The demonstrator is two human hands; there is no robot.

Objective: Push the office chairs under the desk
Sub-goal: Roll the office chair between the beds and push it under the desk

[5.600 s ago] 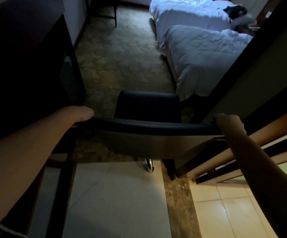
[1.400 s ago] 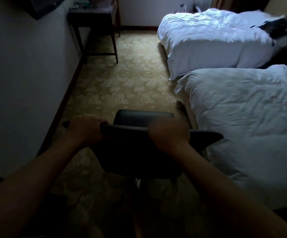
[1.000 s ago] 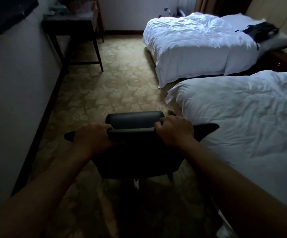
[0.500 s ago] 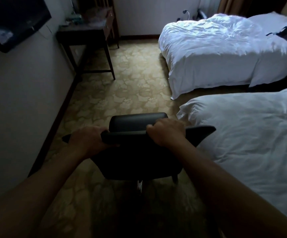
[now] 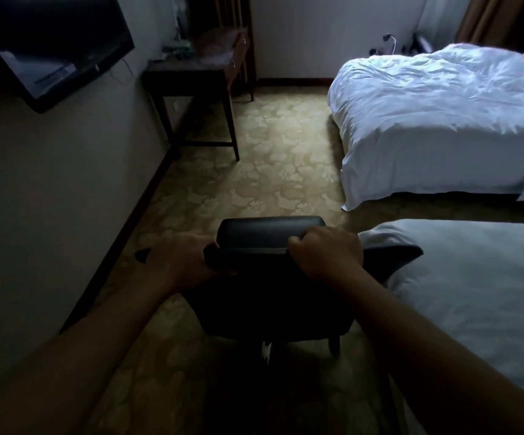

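Observation:
A black office chair (image 5: 270,296) stands on the patterned carpet right in front of me, its back towards me. My left hand (image 5: 180,260) grips the left part of the backrest's top edge. My right hand (image 5: 326,254) grips the top edge further right. The dark wooden desk (image 5: 191,76) stands against the left wall far ahead, with small items on its top. The space under the desk shows only its legs and rails. The chair's base is mostly hidden below the seat.
A flat television (image 5: 56,48) hangs on the left wall. A white bed (image 5: 474,277) lies close on the right of the chair, and a second white bed (image 5: 436,120) lies beyond it. A carpeted aisle (image 5: 270,171) runs between wall and beds up to the desk.
The chair and I have moved from the tiled doorway into the room and along the aisle. The desk and television are nearer now. Both hands keep their grip on the backrest.

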